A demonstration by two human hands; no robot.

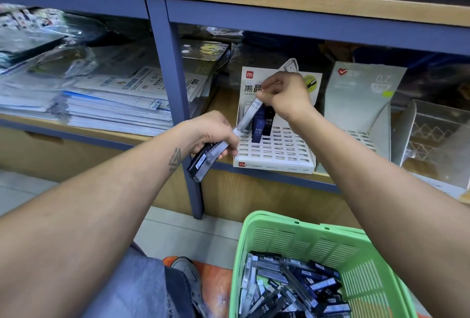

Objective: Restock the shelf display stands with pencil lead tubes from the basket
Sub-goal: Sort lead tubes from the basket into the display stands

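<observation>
A person's right hand (282, 93) pinches the top end of a grey tube (250, 114) marked HB 0.5 between thumb and fingertips, the tube slanting down and to the left from the grip over the back rows of a white slotted stand (276, 151) on the shelf (223, 104). The tube's lower end sits at the left hand (211, 134), which is curled around a bundle of tubes (203, 158), dark and grey, that stick out below the palm toward the floor; whether the slanted tube's lower end touches the bundle cannot be told. Three dark tubes (263, 124) marked HB 0.5 stand upright in the stand's back rows, just under the right hand; the slots toward the stand's front edge are unfilled. The stand sits at the shelf's front edge, with a grey stand (366, 99) marked 0.7 just beside it on the right and a clear holder (437, 137) farther right. Left of the blue upright (173, 83), stacks of booklets (117, 111) in plastic sleeves fill the neighbouring bay. Below the shelf, near the right forearm, a green basket (305, 239) holds a loose heap of lead tubes (292, 287).
</observation>
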